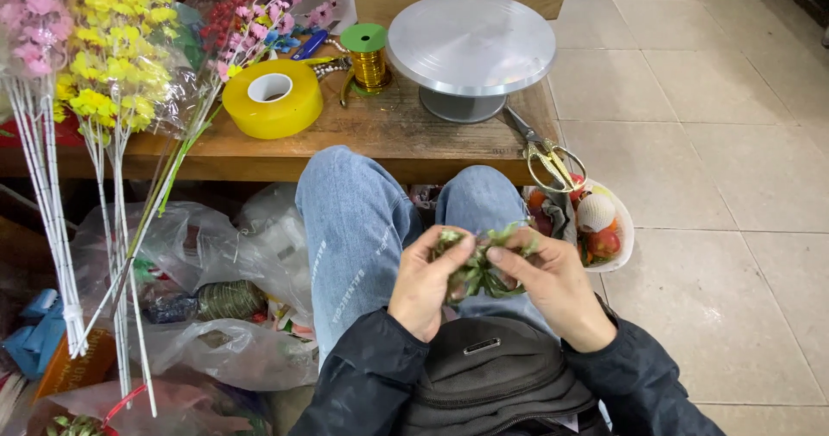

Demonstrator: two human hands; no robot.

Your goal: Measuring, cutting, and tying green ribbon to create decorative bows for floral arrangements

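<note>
Hands first: we count two, both bare, working over the lap in blue jeans (358, 229). Our left hand (425, 282) and right hand (553, 285) meet on one small bunch of green leaves (481, 268), each grip pinched tight on it, thumbs pressing from either side. We see the bunch as crumpled, pale green with darker folds, small enough to sit between the fingertips, held above the knees and just in front of the dark bag (492, 375) at the waist. On the wooden desk (389, 134) ahead, we count one yellow tape roll (273, 97), one spool of gold wire (370, 58), one grey turntable (471, 47) and one pair of gold-handled scissors (544, 151). We spot one white bowl (623, 237) of red pieces right of the knee.
</note>
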